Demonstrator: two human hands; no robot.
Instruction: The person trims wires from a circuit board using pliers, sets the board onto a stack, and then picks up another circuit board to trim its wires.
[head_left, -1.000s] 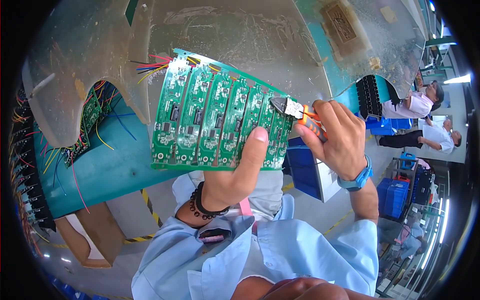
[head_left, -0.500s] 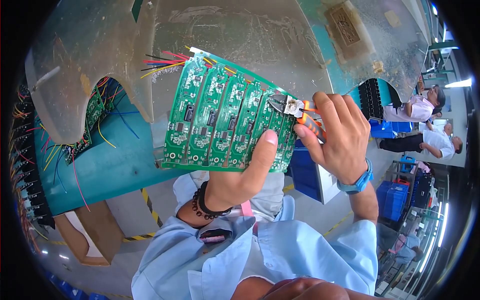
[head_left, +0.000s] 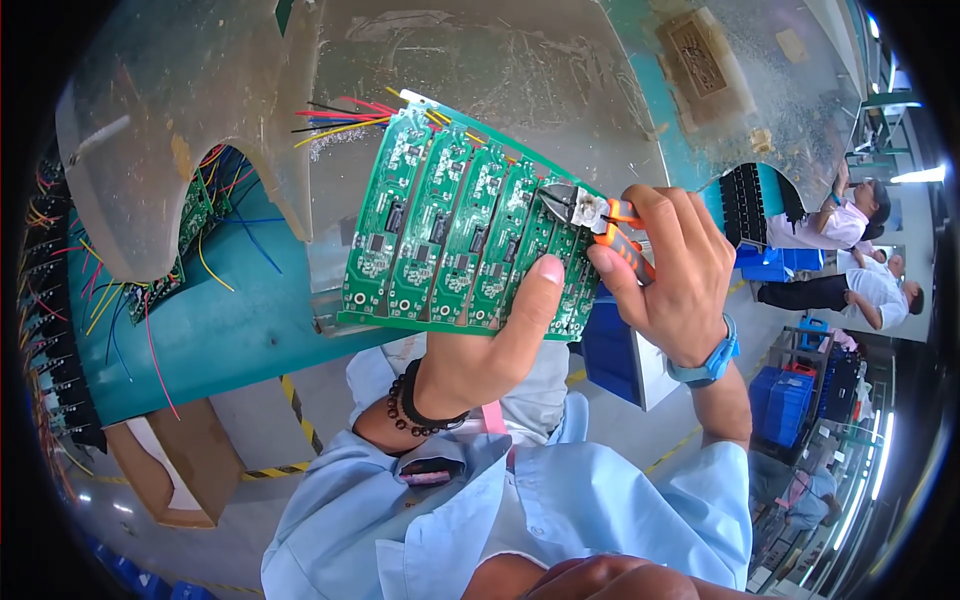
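A green circuit board panel (head_left: 430,235), made up of several narrow strips, is tilted above the table edge. My left hand (head_left: 520,310) grips its lower edge, thumb on the component side and the other fingers hidden behind. Red, black, blue and yellow wires (head_left: 345,120) stick out past its upper left corner. My right hand (head_left: 670,265) is closed round diagonal cutters (head_left: 625,240) with orange and dark handles. The jaws of the cutters lie over the upper right part of the panel; whether they touch a part there is too small to tell.
A worn grey sheet (head_left: 480,60) covers the green table (head_left: 260,340). More wired boards (head_left: 190,220) lie at the left beside a black slotted rack (head_left: 60,330). An open cardboard box (head_left: 175,470) sits below. Blue bins (head_left: 610,345) stand at the right; people (head_left: 840,215) are farther off.
The panel has shifted slightly right and turned a little in my left hand. My right hand and the cutters have barely moved, staying over the panel's upper right part.
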